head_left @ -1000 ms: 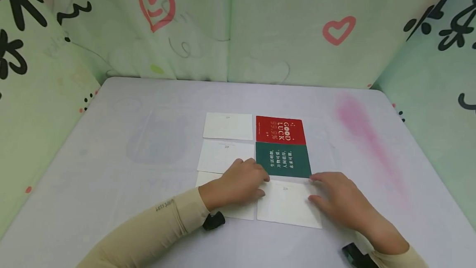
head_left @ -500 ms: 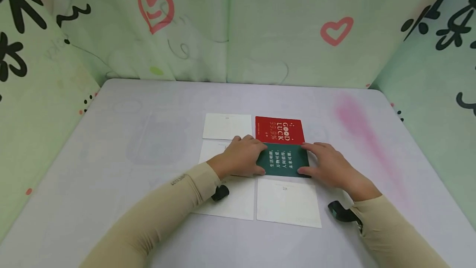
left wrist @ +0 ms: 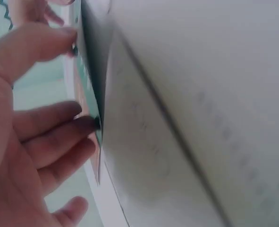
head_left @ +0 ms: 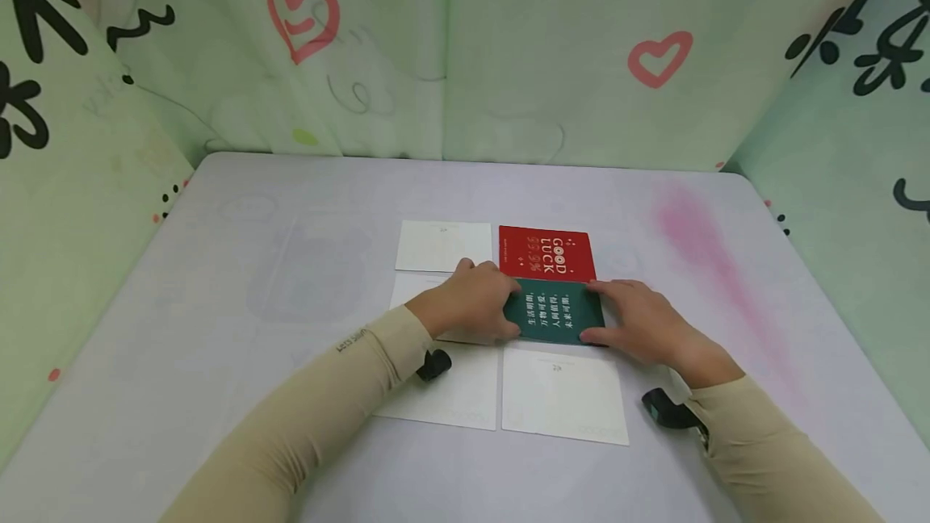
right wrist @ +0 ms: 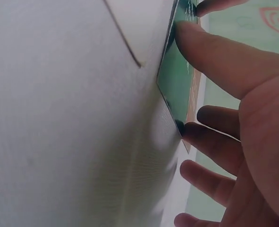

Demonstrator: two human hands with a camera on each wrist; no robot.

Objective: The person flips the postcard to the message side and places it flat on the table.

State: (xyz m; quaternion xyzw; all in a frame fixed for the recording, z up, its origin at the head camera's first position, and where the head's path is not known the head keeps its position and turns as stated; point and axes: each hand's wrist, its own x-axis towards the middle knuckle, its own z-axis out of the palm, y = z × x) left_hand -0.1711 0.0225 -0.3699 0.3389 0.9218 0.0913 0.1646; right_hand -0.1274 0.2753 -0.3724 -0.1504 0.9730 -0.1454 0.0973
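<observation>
Green card (head_left: pixel 555 311) framed at both short sides

Lies well in from the table's (head_left: pixel 218 305) far edge, long sides running roughly along that edge. Just beyond, towards the same edge, the red card (head_left: pixel 546 253), touching or slightly overlapped; cannot tell which.

Compared with a second ago: brought forward from over the near left white card (head_left: pixel 465 398) and beside the near right white card (head_left: pixel 565 400), towards the table's far edge, the left hand (head_left: pixel 472 301) and the right hand (head_left: pixel 647 321). Since half a second ago, hardly shifted. Left the green card, meanwhile, in about the same place, and the red card too.

Now on the side facing the table's left edge: left hand, thumb and fingers spread wide, at the card's rim and partly hiding it. On the side facing the table's right edge: right hand, also wide, thumb by the near corner, index fingertip by the far one. No curled grip apparent in either. Cannot tell whether flat all over: dark beneath the rim in the left wrist view.

Towards the table's left edge, also the far white card (head_left: pixel 443 247) and the middle white card (head_left: pixel 410 289), the latter partly covered from above.

Judged from this, probably fine adjustment against the red card rather than carrying.
</observation>
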